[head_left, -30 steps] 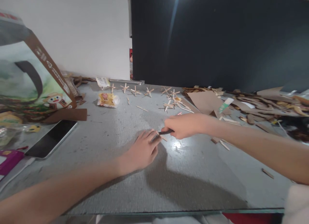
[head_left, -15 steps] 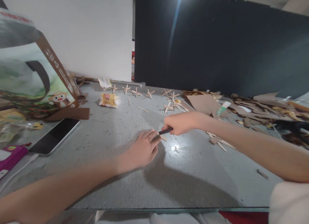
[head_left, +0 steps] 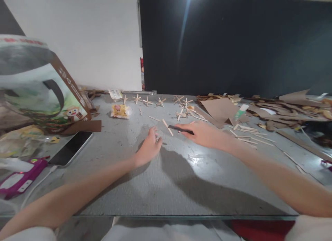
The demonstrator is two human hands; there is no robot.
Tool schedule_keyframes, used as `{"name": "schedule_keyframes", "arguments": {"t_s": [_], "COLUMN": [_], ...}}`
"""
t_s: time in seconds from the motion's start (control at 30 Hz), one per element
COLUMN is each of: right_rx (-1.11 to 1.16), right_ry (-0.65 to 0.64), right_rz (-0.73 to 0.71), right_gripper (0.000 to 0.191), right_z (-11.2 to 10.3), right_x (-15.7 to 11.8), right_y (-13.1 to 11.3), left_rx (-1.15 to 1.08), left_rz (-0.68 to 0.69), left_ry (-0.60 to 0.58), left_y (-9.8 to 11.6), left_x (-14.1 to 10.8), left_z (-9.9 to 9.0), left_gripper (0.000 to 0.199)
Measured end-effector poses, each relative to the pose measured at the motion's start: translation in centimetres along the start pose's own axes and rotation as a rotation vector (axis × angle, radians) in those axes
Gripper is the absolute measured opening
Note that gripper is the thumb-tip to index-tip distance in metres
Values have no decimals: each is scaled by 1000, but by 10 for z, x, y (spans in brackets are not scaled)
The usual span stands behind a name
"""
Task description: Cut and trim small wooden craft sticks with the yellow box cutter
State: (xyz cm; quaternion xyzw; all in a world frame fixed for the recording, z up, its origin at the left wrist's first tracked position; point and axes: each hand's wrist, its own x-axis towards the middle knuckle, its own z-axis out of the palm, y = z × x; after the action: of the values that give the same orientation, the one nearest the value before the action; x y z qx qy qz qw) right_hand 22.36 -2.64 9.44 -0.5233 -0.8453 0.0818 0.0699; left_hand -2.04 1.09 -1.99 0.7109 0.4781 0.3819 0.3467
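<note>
My right hand [head_left: 203, 133] is closed around a slim black tool [head_left: 185, 130], which looks like a craft knife. Its tip points left, against or just beside a short flat wooden stick [head_left: 167, 127] lying aslant on the table. Left of that stick, my left hand [head_left: 149, 146] rests low over the table with its fingers loosely bent and apart, holding nothing I can see. A thin wooden stick [head_left: 154, 118] lies farther back. Several star shapes made of crossed sticks [head_left: 147, 101] stand in a row behind.
A phone [head_left: 71, 149], a purple device [head_left: 24, 178] and a large printed bag [head_left: 38, 89] are at the left. A small yellow packet [head_left: 120, 111] lies behind my left hand. Loose sticks [head_left: 246, 129], a glue stick [head_left: 241, 112] and cardboard scraps [head_left: 218, 111] are at the right.
My left hand has come off the stick and drawn back to the left. My right hand has moved slightly away with the craft knife, and the short stick now shows uncovered. The view has shifted.
</note>
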Motion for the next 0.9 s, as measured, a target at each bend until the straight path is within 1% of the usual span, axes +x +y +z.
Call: {"name": "schedule_keyframes", "arguments": {"t_s": [0.1, 0.13, 0.2, 0.27, 0.33, 0.4, 0.47, 0.53, 0.7, 0.77, 0.9], "right_rx": [68, 95, 151, 195, 221, 232, 231, 224, 182, 147, 43], "right_ry": [47, 63, 116, 164, 180, 157, 123, 112, 169, 191, 219], "right_rz": [76, 85, 86, 65, 46, 46, 59, 62, 52, 55, 55], "right_gripper": [53, 53, 53, 53, 53, 54, 55, 56, 55, 56, 59], "right_z": [10, 13, 21, 30, 37, 42, 46, 50, 60, 66, 73], "right_x": [-12, -15, -18, -20, -21, -21, -22, -22, -26, -27, -30], "right_y": [7, 9, 13, 16, 17, 14, 10, 6, 2, 1, 1], "left_rx": [-213, -274, -350, -417, -497, -562, -598, -604, -557, -508, -352], "left_rz": [-45, -51, -39, -16, -14, -40, -70, -84, -55, -18, 86], "left_ry": [-188, -222, -272, -285, -263, -227, -220, -237, -281, -284, -245], "left_y": [15, 20, 29, 32, 30, 23, 17, 13, 13, 15, 18], "left_x": [19, 24, 31, 35, 36, 35, 34, 33, 30, 28, 24], "left_z": [3, 6, 14, 23, 33, 40, 44, 45, 42, 40, 36], "left_gripper": [62, 64, 59, 55, 50, 43, 40, 40, 41, 37, 28]}}
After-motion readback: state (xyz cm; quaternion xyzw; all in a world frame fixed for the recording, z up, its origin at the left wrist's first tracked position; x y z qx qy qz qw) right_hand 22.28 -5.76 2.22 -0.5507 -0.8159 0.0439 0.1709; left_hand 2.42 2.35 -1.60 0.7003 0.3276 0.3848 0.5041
